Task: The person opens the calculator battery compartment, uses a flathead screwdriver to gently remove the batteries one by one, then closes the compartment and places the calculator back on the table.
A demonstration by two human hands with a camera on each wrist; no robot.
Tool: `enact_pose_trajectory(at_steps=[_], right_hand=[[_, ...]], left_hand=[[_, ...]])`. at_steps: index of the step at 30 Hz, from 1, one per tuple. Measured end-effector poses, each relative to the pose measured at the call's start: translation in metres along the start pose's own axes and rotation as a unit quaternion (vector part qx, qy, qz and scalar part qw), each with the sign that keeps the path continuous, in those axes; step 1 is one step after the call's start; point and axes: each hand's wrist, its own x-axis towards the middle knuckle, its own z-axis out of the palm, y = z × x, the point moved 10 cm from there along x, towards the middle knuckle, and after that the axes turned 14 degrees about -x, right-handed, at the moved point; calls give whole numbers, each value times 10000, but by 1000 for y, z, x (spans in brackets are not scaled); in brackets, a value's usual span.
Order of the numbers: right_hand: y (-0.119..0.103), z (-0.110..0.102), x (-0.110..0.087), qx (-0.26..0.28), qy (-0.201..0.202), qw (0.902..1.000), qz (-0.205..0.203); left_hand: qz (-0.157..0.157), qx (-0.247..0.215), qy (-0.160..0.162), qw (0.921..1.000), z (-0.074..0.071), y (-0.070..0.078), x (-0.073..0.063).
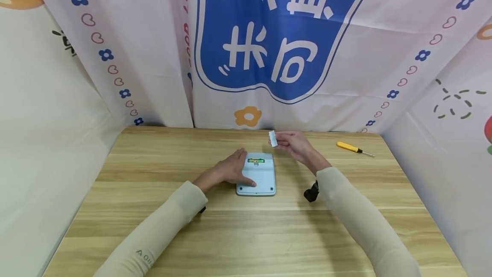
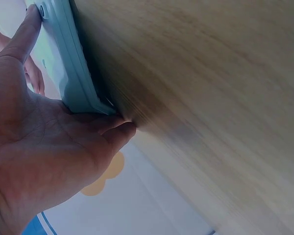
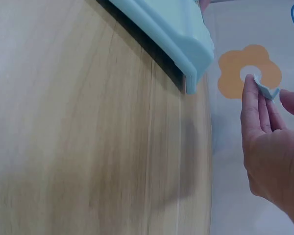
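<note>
A light blue calculator (image 1: 261,181) lies with its back up on the table, its small battery compartment (image 1: 256,160) uncovered and showing something green and yellow. My left hand (image 1: 232,168) holds the calculator at its left side, the thumb across the back and the other fingers along the edge. In the left wrist view, those fingertips (image 2: 122,129) touch the casing close to the tabletop. Beyond the calculator's far right corner, my right hand (image 1: 294,144) pinches a small light blue battery cover (image 1: 273,138) above the table. The right wrist view shows this cover (image 3: 267,91) between thumb and fingers.
A screwdriver (image 1: 349,147) with a yellow handle lies at the right rear of the wooden table (image 1: 246,238). Printed cloth (image 1: 161,76) hangs behind the table's back edge, and pale walls stand at both sides.
</note>
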Motion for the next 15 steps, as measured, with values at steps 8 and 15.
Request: enact_pose_trajectory(at_steps=[8, 15], right_hand=[[-7, -14, -3, 14, 21, 10000, -54], [-11, -31, -6, 91, 124, 9999, -70]], left_hand=[[59, 11, 1, 10000, 0, 0, 1], [24, 4, 33, 10000, 0, 0, 1]])
